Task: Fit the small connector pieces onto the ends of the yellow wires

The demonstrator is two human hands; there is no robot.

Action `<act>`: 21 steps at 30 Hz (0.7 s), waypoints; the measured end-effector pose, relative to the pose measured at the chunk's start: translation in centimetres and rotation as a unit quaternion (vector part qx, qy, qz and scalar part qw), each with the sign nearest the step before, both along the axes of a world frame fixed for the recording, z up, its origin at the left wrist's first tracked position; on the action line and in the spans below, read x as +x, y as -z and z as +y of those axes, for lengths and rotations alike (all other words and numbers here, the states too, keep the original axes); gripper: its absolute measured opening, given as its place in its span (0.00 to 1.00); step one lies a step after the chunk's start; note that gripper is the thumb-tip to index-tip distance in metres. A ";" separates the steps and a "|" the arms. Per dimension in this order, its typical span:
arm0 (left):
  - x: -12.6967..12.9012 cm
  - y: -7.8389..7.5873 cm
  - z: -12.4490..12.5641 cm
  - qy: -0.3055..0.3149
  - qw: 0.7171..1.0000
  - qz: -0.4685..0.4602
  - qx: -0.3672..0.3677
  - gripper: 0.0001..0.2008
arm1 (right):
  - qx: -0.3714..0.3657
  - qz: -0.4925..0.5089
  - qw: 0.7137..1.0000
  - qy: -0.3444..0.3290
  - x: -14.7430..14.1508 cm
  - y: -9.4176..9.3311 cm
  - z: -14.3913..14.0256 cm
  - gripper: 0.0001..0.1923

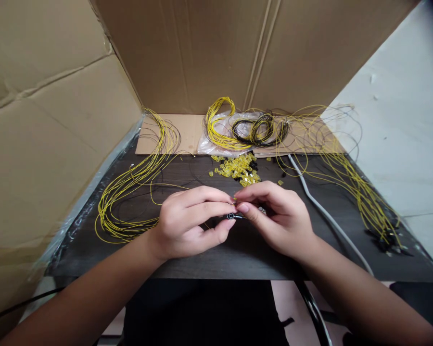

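Nearest: left hand (187, 223) and right hand (274, 216), fingertips pinched together on a small black connector (233, 216) above the dark table (238, 259). Behind: heap of loose yellow clips (238, 168), seemingly unused. Flanking: yellow wire bundles (130, 197), apparently handled. Farthest: coiled wires (252, 129), evidently awaiting work.

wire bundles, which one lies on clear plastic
The coiled yellow and black bundle at the back middle, on the plastic bag; the left bundle and right bundle lie elsewhere.
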State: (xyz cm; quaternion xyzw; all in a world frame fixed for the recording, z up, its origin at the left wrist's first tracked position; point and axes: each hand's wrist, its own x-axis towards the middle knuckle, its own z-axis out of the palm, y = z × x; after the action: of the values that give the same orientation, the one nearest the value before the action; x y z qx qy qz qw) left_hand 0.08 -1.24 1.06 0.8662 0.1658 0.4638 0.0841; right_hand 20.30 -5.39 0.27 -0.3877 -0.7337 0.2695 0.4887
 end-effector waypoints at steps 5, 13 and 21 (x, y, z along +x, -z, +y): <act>-0.1 0.0 0.0 -0.006 1.000 -0.002 -0.004 0.08 | 0.022 -0.023 0.999 0.013 0.2 -0.4 0.2 0.05; -0.2 0.0 0.0 -0.011 1.000 -0.004 -0.010 0.09 | 0.012 -0.029 0.999 0.010 0.3 -0.4 0.3 0.05; -0.4 0.2 0.0 -0.020 1.000 -0.002 0.006 0.08 | -0.006 -0.046 0.999 -0.004 0.3 -0.5 0.4 0.02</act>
State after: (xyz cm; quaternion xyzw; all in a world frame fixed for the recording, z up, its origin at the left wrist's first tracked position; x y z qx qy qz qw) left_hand -0.37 -1.22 0.82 0.8625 0.1798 0.4678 0.0701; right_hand 20.59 -4.97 0.75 -0.3995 -0.7553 0.2581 0.4508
